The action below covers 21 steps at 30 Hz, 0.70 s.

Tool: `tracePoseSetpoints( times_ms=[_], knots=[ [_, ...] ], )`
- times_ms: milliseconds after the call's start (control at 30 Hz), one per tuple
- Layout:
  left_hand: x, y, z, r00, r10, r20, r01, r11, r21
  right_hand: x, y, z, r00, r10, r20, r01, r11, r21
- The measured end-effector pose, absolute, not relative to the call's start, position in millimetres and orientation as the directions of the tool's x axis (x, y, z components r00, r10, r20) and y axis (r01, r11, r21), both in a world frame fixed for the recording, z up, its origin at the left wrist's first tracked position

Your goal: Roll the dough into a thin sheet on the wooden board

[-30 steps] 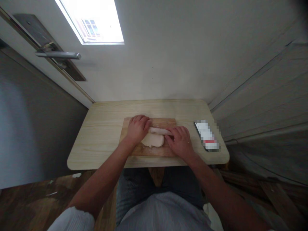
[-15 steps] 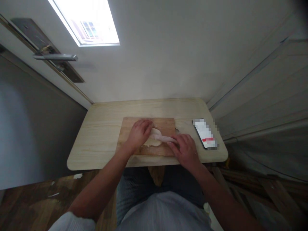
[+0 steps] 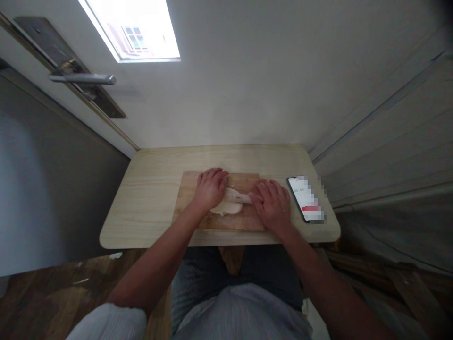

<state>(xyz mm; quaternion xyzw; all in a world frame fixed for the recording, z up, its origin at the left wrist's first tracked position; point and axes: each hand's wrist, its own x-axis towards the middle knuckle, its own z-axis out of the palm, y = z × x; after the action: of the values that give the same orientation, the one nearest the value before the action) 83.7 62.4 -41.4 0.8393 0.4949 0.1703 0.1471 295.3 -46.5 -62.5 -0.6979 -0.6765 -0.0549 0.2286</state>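
A flattened sheet of dough (image 3: 228, 208) lies on a wooden cutting board (image 3: 184, 193). Across its far part runs a pale, flour-dusted rolling pin (image 3: 240, 196). My left hand (image 3: 212, 186) rests over the pin's left end, its fingers bent over it and hiding that end. At the other end, my right hand (image 3: 272, 203) covers the handle, with the thumb along the pin and the fingers curved over it. Part of the dough's left side is hidden behind my left hand.
The board lies on a light wooden table (image 3: 148, 198) with rounded corners. To the right of my right hand is a phone (image 3: 300, 196), its screen partly blurred out. Beyond the table's far edge stands a white door with a metal handle (image 3: 85, 79).
The rolling pin and both hands have shifted away from me over the dough. More of the dough's near part shows. My right hand's fingers have moved forward over the handle.
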Motion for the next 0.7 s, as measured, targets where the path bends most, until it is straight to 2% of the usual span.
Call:
tracePoseSetpoints(
  times_ms=[467,700],
  knots=[
    [95.0,84.3,-39.1,0.417,0.903,0.101,0.804,-0.419,0.421,302.8,-20.0,-65.3,0.106,0.911,0.399,0.976,-0.02,-0.215],
    [96.0,86.8,-38.4,0.407,0.908,0.095,0.815,-0.408,0.412,308.9,-10.3,-56.5,0.093,0.91,0.405,0.964,0.02,-0.267]
  ],
)
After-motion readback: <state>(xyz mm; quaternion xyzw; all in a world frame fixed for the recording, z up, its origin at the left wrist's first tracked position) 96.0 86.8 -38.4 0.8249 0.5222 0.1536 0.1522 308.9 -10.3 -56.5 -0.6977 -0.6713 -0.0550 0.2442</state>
